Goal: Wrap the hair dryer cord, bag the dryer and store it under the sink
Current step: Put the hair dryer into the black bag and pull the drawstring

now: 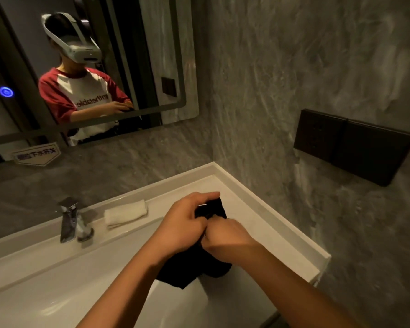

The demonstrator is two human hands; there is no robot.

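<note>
Over the right end of the white sink counter [265, 210], both hands were bunched together on a black fabric bag [192, 272]. Left hand [184, 223] had its fingers curled tight around the top of the bag, thumb and forefinger pinching a bit of the black cloth that stuck up near the back ledge. Right hand [230, 242] was pressed right up against it, fingers folded closed into the same bunch of fabric, so both were gripping the bag's neck. The rest of the bag hung down under the wrists, sagging over the edge of the basin [57, 292]. Couldn't actually see the dryer or its cord, the bag was too dark to tell what was in it. Off to the left on the ledge sat a rolled white towel [126, 211], well apart from the hands, and further left the chrome faucet [69, 221]. A dark wall panel [355, 147] was mounted on the grey marbled wall to the right. Up in the mirror [171, 67] you could see the person reflected, wearing a white headset and a red-sleeved white shirt, hands together in front. A small blue lit ring [6, 92] glowed on the mirror's left side, and a little sign [36, 155] sat just below its bottom edge.
</note>
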